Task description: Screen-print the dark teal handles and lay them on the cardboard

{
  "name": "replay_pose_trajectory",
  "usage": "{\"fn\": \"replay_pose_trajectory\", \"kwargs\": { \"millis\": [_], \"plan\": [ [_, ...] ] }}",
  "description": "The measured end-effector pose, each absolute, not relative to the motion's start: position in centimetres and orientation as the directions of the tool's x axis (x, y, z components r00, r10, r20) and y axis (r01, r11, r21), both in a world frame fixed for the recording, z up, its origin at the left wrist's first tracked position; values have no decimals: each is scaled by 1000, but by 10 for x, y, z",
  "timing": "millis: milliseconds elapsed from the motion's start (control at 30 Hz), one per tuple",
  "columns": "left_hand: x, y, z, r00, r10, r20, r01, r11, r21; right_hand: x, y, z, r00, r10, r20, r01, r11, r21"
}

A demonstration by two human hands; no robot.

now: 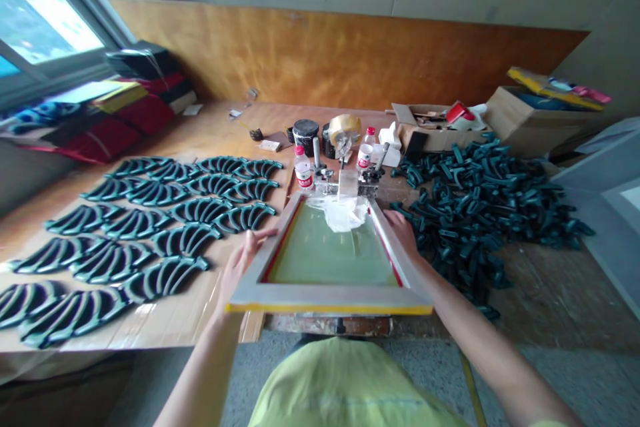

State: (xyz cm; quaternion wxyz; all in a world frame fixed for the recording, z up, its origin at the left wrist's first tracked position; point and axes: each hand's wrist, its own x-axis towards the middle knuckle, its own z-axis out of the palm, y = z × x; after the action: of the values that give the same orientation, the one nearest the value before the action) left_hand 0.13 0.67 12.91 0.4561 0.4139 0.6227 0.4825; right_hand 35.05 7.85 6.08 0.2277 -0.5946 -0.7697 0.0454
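A screen-printing frame with grey metal sides and a pale green mesh lies in front of me, joined at its far end to a metal clamp. White paste or film covers the far part of the mesh. My left hand is at the left side, its fingers stretched towards the frame edge and partly apart. Beside the right side is my right hand, its fingers partly hidden by the frame. What lies under the frame is hidden.
Dark green curved parts lie in fanned rows on cardboard at left. A heap of similar parts covers the right. Behind the frame stand red-capped bottles, a black tub and a tape roll. Boxes stand back right.
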Motion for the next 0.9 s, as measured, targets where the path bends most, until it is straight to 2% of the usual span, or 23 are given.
{"fn": "replay_pose_trajectory", "kwargs": {
  "millis": [67, 167, 233, 333, 400, 467, 600, 700, 800, 900],
  "plan": [
    [-1, -11, 106, -129, 932, -339, 32, 345, 938, 353, 98, 75, -126, 922, 366, 904, 259, -340],
    [3, -21, 66, -61, 897, -439, -41, 437, 899, 329, 133, 95, -232, 896, 380, 886, 356, -299],
    [6, -21, 43, -78, 890, -448, -36, 447, 894, 306, 152, 101, -339, 902, 266, 883, 403, -242],
    [7, -18, 26, -94, 892, -441, -15, 442, 897, 283, 166, 100, -376, 925, 57, 906, 380, -186],
    [7, -17, 25, -82, 891, -446, -16, 447, 895, 279, 159, 92, -388, 922, 8, 908, 384, -168],
    [7, -18, 26, -68, 888, -454, -30, 453, 891, 283, 142, 83, -459, 888, 27, 875, 457, -160],
    [7, -20, 26, -83, 878, -471, -59, 468, 882, 303, 102, 76, -671, 739, 62, 721, 669, -183],
    [7, -21, 22, -94, 881, -463, -40, 461, 886, 314, 95, 85, -756, 654, 41, 631, 743, -221],
    [6, -22, 20, -106, 895, -433, 15, 437, 899, 310, 104, 89, -725, 686, 62, 658, 717, -231],
    [5, -23, 18, -102, 906, -410, 29, 415, 909, 300, 100, 77, -630, 761, 157, 741, 649, -172]
  ]
}}
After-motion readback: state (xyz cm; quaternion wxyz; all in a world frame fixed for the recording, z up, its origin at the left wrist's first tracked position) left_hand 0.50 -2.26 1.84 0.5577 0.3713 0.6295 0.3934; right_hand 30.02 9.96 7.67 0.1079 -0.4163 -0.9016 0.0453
